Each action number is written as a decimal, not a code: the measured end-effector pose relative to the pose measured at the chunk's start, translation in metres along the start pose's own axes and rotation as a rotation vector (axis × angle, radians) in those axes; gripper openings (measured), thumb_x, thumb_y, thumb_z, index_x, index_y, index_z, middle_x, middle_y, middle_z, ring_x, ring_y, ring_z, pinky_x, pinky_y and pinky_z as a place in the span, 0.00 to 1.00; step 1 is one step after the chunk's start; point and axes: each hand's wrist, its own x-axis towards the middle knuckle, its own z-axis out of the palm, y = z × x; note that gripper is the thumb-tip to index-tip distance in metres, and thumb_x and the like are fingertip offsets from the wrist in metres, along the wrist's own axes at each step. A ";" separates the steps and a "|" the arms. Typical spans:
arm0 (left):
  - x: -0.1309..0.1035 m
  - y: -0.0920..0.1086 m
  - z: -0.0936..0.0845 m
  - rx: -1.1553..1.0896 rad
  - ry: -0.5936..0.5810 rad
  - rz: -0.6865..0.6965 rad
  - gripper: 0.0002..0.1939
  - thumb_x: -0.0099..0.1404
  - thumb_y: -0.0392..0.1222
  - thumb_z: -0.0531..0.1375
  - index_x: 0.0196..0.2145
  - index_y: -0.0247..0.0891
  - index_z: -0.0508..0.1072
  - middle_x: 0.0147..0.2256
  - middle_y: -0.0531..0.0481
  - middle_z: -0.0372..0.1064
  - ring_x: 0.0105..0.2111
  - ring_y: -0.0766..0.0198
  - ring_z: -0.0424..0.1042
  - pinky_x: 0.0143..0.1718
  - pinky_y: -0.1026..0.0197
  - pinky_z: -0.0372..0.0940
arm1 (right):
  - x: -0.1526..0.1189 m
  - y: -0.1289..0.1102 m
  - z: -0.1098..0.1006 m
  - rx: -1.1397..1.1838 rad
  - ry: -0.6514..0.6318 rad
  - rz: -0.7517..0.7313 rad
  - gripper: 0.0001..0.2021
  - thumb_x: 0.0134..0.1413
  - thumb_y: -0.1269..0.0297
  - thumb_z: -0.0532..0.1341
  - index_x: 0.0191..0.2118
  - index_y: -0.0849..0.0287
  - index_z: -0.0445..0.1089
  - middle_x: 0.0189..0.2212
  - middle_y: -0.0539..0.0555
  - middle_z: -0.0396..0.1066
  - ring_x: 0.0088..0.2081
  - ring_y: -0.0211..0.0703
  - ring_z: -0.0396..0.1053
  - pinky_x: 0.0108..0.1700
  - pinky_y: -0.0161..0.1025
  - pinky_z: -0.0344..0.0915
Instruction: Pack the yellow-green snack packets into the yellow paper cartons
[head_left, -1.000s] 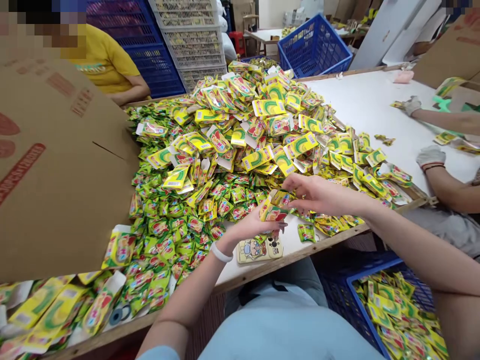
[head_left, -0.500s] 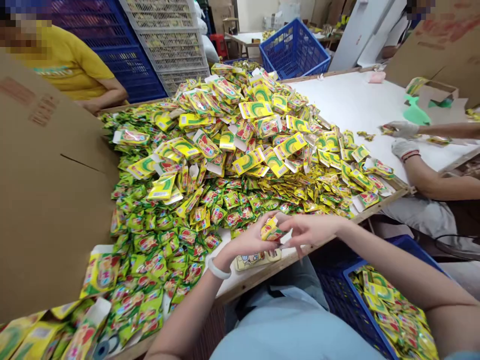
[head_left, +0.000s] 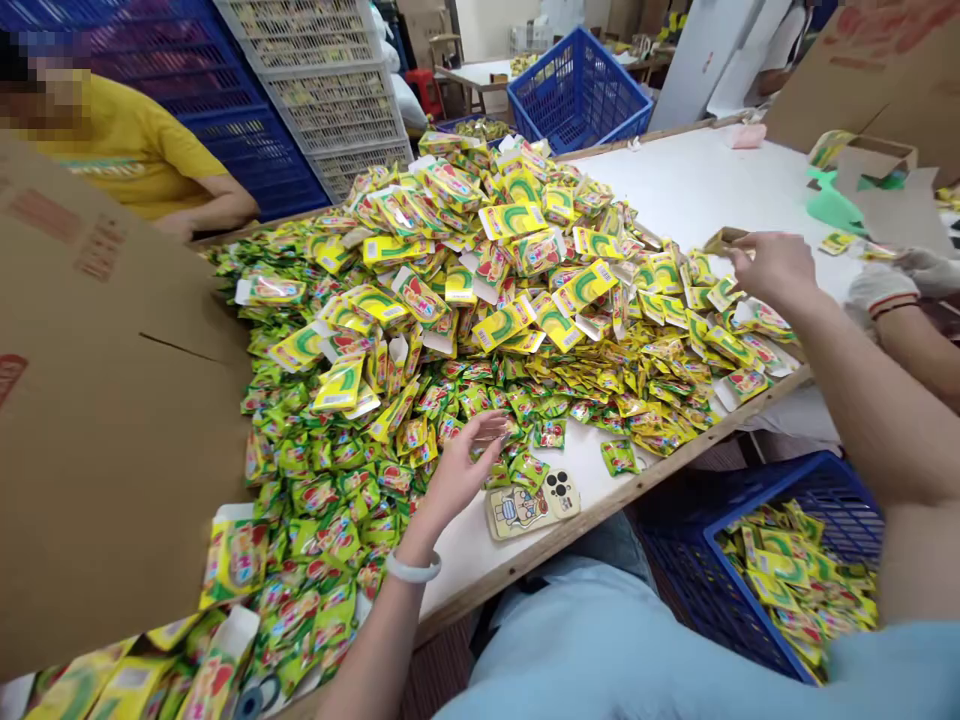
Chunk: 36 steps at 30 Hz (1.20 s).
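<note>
- Reaching out to the right, the right hand (head_left: 776, 268) is now by the right end of the heaped yellow boxes (head_left: 504, 322), well apart from the left hand (head_left: 471, 462); half a second ago both met over one small yellow box near the front edge of the surface (head_left: 581, 460).
- That box is gone from the left hand, whose thumb and fingers are spread and lightly curved by the green packets (head_left: 337, 540), with nothing seen between them.
- An open-ended box (head_left: 721, 240) shows at the right hand's bent fingers; whether they pinch it or only pass in front, and whether it is the same box, I cannot tell.
- For the work, this suggests that the two-handed handling of that box is over and the left hand is free beside loose packets.
- The phone (head_left: 525, 512), partly covered by the hands then, now shows more fully, packets just beside it.
</note>
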 end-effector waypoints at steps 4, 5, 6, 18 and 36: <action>0.024 0.001 -0.005 0.406 0.163 0.079 0.14 0.70 0.41 0.54 0.50 0.38 0.73 0.50 0.41 0.74 0.52 0.51 0.71 0.58 0.45 0.64 | -0.012 0.006 0.047 -0.107 -0.210 -0.150 0.26 0.59 0.42 0.59 0.35 0.66 0.77 0.42 0.69 0.77 0.48 0.59 0.73 0.45 0.48 0.65; 0.028 0.000 -0.007 0.488 0.207 0.089 0.13 0.70 0.39 0.54 0.49 0.38 0.73 0.49 0.42 0.74 0.52 0.51 0.71 0.58 0.45 0.63 | -0.028 0.005 0.065 -0.137 -0.296 -0.211 0.25 0.57 0.43 0.62 0.34 0.65 0.77 0.39 0.66 0.77 0.44 0.56 0.74 0.42 0.45 0.65; 0.032 -0.001 -0.008 0.546 0.245 0.089 0.12 0.70 0.38 0.53 0.47 0.38 0.73 0.47 0.42 0.74 0.51 0.52 0.71 0.57 0.46 0.63 | -0.046 0.006 0.081 -0.190 -0.372 -0.276 0.22 0.56 0.45 0.64 0.33 0.64 0.76 0.37 0.64 0.77 0.42 0.54 0.74 0.39 0.42 0.64; 0.079 -0.020 0.055 1.118 0.216 0.006 0.19 0.64 0.51 0.65 0.47 0.36 0.72 0.56 0.32 0.64 0.59 0.39 0.60 0.58 0.39 0.55 | -0.131 0.006 0.084 0.353 -0.302 -0.295 0.15 0.63 0.51 0.58 0.33 0.57 0.73 0.28 0.55 0.75 0.27 0.44 0.69 0.30 0.39 0.63; 0.048 -0.003 0.018 -0.005 0.065 -0.057 0.21 0.74 0.56 0.49 0.35 0.37 0.72 0.26 0.51 0.69 0.25 0.64 0.66 0.28 0.62 0.63 | -0.154 -0.103 0.141 0.927 -0.957 -0.356 0.19 0.58 0.46 0.61 0.28 0.58 0.66 0.23 0.47 0.64 0.25 0.35 0.60 0.29 0.34 0.57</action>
